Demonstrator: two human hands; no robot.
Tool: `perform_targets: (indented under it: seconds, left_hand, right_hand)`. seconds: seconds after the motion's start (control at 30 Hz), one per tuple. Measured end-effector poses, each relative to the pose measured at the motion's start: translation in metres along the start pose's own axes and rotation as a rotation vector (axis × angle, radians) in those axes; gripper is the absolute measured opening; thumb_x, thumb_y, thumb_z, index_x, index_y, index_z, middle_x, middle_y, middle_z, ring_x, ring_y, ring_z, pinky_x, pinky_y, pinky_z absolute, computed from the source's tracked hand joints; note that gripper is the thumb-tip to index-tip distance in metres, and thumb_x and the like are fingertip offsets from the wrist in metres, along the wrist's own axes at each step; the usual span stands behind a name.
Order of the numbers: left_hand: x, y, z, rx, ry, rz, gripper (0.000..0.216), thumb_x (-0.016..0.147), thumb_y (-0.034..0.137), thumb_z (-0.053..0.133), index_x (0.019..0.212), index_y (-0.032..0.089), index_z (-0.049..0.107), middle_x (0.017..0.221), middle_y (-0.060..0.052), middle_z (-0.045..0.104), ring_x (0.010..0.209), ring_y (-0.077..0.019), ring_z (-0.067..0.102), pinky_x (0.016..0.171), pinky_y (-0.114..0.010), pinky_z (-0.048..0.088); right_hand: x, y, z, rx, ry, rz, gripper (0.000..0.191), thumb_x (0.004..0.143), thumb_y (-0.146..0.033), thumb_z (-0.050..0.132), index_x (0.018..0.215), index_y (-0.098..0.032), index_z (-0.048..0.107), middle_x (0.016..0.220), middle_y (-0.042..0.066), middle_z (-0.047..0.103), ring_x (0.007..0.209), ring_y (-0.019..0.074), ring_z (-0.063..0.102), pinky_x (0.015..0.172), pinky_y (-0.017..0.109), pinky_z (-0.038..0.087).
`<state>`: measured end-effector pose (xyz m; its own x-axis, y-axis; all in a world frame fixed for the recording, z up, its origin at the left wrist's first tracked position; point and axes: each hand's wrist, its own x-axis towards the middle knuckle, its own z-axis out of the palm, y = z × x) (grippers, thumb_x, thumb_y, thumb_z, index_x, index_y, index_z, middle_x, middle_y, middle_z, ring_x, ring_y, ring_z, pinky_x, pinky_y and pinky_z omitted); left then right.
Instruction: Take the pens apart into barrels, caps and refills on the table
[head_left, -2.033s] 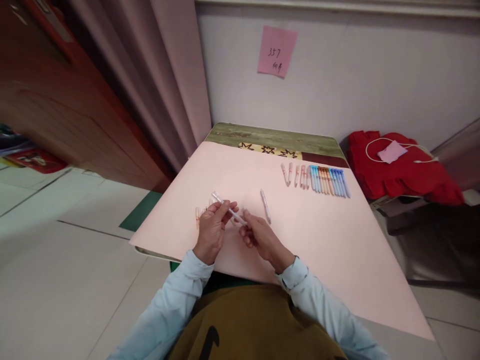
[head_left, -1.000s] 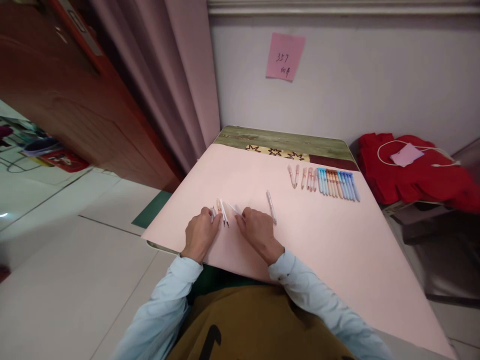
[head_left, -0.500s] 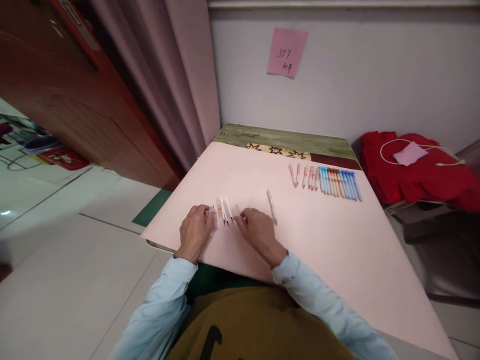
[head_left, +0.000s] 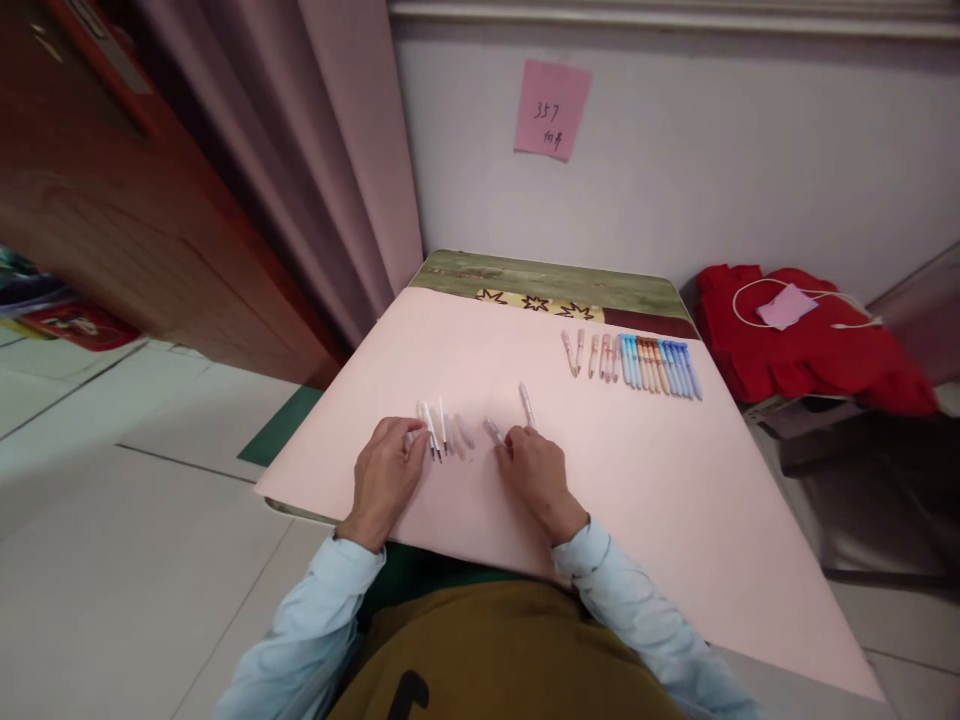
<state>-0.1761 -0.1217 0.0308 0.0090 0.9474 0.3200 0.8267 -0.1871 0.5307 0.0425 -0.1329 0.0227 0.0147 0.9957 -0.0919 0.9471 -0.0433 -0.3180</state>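
My left hand [head_left: 386, 472] lies curled on the pink sheet [head_left: 675, 500], fingertips touching a small pale pen part beside a group of pen refills and barrels [head_left: 439, 428]. My right hand [head_left: 534, 470] rests to the right of that group, its fingers pinched on a short pale pen piece [head_left: 493, 430]. A whole pale pen [head_left: 526, 402] lies just beyond my right hand's fingertips. At the far right of the sheet, a neat row of pink, blue and orange pens [head_left: 637, 358] lies side by side.
The sheet covers a small table [head_left: 547, 275] set against a white wall with a pink note [head_left: 551, 107]. A red cloth pile [head_left: 802, 340] with a white cable sits to the right. A curtain and a brown door stand at the left.
Two seconds ago both hands held a pen up between them. It has since been laid down in parts, and my right hand has shifted right toward the short piece.
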Motion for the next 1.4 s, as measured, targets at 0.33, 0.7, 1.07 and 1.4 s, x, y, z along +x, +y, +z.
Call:
perform_targets:
  seconds: [0.33, 0.7, 1.07, 1.4]
  left_hand:
    - [-0.001, 0.029, 0.009, -0.521, -0.105, -0.206, 0.022, 0.08, 0.04, 0.069, 0.091, 0.022, 0.073, 0.085, -0.005, 0.07, 0.069, -0.0174, 0.06, 0.068, -0.029, 0.047]
    - [0.005, 0.05, 0.013, -1.392, -0.321, -0.618, 0.027, 0.074, 0.034, 0.079, 0.089, 0.013, 0.071, 0.091, -0.01, 0.073, 0.078, -0.0158, 0.067, 0.076, -0.028, 0.052]
    - [0.009, 0.055, 0.016, -1.324, -0.122, -0.606, 0.028, 0.071, 0.032, 0.081, 0.086, 0.011, 0.071, 0.079, -0.009, 0.073, 0.072, -0.0162, 0.068, 0.075, -0.03, 0.053]
    - [0.014, 0.057, 0.018, -1.346, -0.055, -0.606, 0.032, 0.069, 0.032, 0.082, 0.089, 0.011, 0.07, 0.087, -0.01, 0.074, 0.084, -0.0184, 0.069, 0.086, -0.034, 0.052]
  right_hand:
    - [0.011, -0.014, -0.011, 0.462, 0.057, -0.028, 0.022, 0.09, -0.038, 0.058, 0.085, -0.021, 0.069, 0.083, 0.004, 0.071, 0.075, 0.0175, 0.064, 0.069, 0.027, 0.042]
    - [-0.013, -0.009, -0.006, 1.669, -0.737, 0.003, 0.045, 0.085, -0.057, 0.059, 0.095, -0.015, 0.071, 0.06, -0.003, 0.058, 0.05, 0.0085, 0.049, 0.054, 0.022, 0.04]
    - [-0.014, -0.013, 0.004, 1.588, -0.543, 0.017, 0.045, 0.062, -0.051, 0.085, 0.081, -0.016, 0.065, 0.068, 0.0, 0.066, 0.06, 0.011, 0.058, 0.06, 0.023, 0.045]
    - [-0.011, -0.014, 0.008, 1.62, -0.527, 0.117, 0.051, 0.077, -0.065, 0.067, 0.078, -0.014, 0.065, 0.056, -0.004, 0.054, 0.047, 0.0068, 0.044, 0.048, 0.02, 0.036]
